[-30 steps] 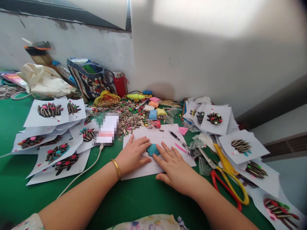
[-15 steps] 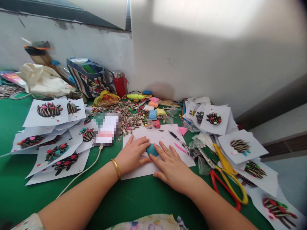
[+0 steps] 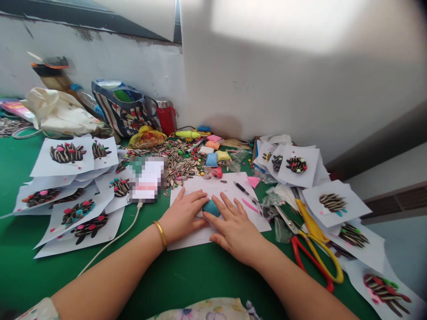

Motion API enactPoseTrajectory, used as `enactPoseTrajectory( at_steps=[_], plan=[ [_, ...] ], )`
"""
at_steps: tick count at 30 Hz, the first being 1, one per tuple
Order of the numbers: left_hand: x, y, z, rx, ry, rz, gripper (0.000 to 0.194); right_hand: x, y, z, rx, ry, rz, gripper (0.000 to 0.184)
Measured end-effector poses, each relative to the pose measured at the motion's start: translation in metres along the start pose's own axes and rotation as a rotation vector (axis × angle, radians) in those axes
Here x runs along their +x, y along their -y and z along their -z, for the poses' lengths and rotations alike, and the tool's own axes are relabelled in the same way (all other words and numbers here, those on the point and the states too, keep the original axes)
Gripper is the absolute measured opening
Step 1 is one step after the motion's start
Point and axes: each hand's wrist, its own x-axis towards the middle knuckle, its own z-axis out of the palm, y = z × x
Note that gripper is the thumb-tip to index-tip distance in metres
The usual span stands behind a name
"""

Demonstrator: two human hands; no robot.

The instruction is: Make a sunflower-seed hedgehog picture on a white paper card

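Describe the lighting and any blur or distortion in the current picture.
Head view: a bright patch washes out the upper wall, bordered by soft shadow; head view: mosaic blocks obscure the cabled device; head view: the bottom-right paper looks stretched; head view: left hand and right hand look fairly sharp.

One left hand (image 3: 185, 214) and one right hand (image 3: 233, 229) – one blue lump (image 3: 211, 207), one gold bracelet (image 3: 160, 234), one black pen (image 3: 245, 191) by the right hand, one pair of scissors (image 3: 295, 229), one red flask (image 3: 166, 118), two cloth bags (image 3: 60, 114), five small packets (image 3: 211, 159) in pink, orange, white, blue and yellow – seeds (image 3: 180, 166) too many to count, overlapping cards (image 3: 68, 155) likewise uncountable
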Motion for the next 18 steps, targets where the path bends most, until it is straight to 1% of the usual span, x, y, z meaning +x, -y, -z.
enactPoseTrajectory(
  at_steps=[4,7,13,18],
  plan=[
    [-0.0002,0.0005,-0.0001,0.007,0.014,0.007,0.062,0.0026,-0.0001,-0.0041,-0.006,0.011,-0.013,0.053],
    [-0.0002,0.0008,0.0002,0.011,0.020,0.008,0.065,0.0034,0.0001,-0.0042,-0.010,-0.005,-0.023,0.052],
    [0.0008,-0.0017,0.0027,0.007,0.036,0.030,0.063,0.0052,0.0003,-0.0031,-0.013,-0.057,-0.017,0.052],
    [0.0016,-0.0034,0.0030,0.015,0.046,0.038,0.064,0.0092,-0.0003,-0.0091,-0.024,-0.051,-0.030,0.054]
  ],
)
